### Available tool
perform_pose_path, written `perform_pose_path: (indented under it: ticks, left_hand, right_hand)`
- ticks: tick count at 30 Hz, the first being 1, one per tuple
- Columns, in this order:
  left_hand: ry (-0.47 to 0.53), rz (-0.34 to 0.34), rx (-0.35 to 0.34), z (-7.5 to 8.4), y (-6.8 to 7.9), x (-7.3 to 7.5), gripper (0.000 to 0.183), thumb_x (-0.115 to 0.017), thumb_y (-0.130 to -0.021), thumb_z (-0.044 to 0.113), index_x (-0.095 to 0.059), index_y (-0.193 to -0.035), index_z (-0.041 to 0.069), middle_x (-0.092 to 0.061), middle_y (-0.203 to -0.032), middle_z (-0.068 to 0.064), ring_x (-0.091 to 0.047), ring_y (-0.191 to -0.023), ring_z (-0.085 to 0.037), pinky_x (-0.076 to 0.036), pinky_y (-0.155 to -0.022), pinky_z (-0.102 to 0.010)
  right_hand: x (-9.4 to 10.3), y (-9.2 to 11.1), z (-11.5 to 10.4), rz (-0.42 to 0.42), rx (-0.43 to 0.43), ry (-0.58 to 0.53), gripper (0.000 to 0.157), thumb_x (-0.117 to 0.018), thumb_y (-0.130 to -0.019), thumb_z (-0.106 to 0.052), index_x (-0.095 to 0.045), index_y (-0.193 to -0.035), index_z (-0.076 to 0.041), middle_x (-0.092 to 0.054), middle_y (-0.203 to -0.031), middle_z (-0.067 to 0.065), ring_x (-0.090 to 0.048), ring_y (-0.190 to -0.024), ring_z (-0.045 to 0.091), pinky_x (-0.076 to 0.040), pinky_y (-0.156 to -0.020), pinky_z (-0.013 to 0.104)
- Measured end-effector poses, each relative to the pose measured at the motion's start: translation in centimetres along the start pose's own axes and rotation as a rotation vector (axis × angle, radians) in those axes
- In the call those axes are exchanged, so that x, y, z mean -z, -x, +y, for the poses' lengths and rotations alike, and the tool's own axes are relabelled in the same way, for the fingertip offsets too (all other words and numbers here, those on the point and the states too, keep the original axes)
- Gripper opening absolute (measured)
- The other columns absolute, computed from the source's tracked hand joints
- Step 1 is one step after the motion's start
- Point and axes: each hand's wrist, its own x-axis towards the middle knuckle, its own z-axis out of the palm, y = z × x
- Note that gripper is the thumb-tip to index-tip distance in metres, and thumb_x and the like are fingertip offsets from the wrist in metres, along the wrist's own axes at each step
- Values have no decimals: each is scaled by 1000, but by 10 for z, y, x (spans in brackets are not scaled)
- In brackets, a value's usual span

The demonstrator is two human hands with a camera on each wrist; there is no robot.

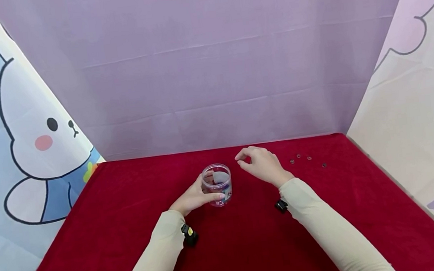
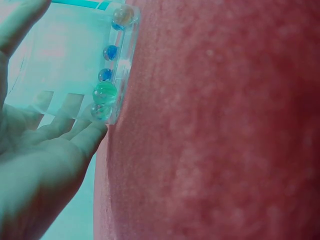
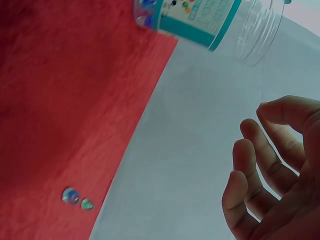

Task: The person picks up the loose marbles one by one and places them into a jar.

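Note:
My left hand (image 1: 196,197) grips a clear plastic jar (image 1: 217,184), thumb on the near side and fingers round the far side. The jar stands upright with its mouth uncovered. Several glass marbles (image 2: 105,93), blue and green, lie at its bottom in the left wrist view. A printed label with a teal border (image 3: 190,31) wraps the jar. To the right of the jar and a little beyond it, my right hand (image 1: 262,164) hovers with loosely bent fingers. Between its fingertips, in the right wrist view, nothing shows.
Several loose marbles (image 1: 309,158) lie on the red cloth (image 1: 254,247) to the right of my right hand; a blue one (image 3: 70,195) and a green one (image 3: 86,204) show up close. A purple curtain (image 1: 209,65) hangs behind, with printed cloth panels (image 1: 422,139) at the sides.

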Motion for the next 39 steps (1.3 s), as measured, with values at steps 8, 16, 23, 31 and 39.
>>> perform_pose_path:
  ticks: [8, 16, 23, 31, 39]
  left_hand:
    - [-3, 2, -8, 1, 1, -1, 91, -81, -86, 29, -24, -156, 15, -49, -141, -11, -49, -127, -26, -43, -104, -48]
    - [8, -10, -7, 0, 1, 0, 91, -80, -88, 26, -22, -156, 13, -51, -138, -12, -51, -126, -27, -45, -101, -45]
    - [16, -13, -15, -2, 0, 0, 93, -81, -87, 27, -22, -156, 11, -52, -137, -11, -52, -125, -26, -46, -101, -44]
    - [20, -17, -6, -2, 0, 0, 96, -82, -86, 29, -20, -157, 13, -50, -140, -10, -51, -127, -27, -46, -102, -46]
    - [6, -5, 0, 0, 1, 0, 93, -82, -85, 29, -23, -156, 16, -50, -140, -9, -50, -128, -27, -45, -103, -46]
  right_hand:
    - [6, 8, 17, -8, -26, -2, 21, -71, -94, -25, -73, -115, -19, -69, -109, -1, -60, -75, 13, -52, -65, 34]
    - [18, 16, 37, 2, -54, 34, 18, -69, -95, -24, -73, -112, -19, -69, -104, -2, -57, -71, 13, -47, -59, 35]
    - [29, 27, 57, 1, -97, 50, 20, -69, -95, -22, -73, -113, -16, -69, -105, 1, -56, -68, 15, -45, -55, 34]
    - [38, 37, 81, 14, -137, 99, 17, -69, -95, -22, -73, -111, -19, -69, -107, 1, -58, -71, 17, -47, -57, 37]
    - [45, 50, 106, 12, -168, 96, 18, -68, -96, -22, -73, -112, -17, -69, -105, 2, -62, -88, 21, -50, -65, 42]
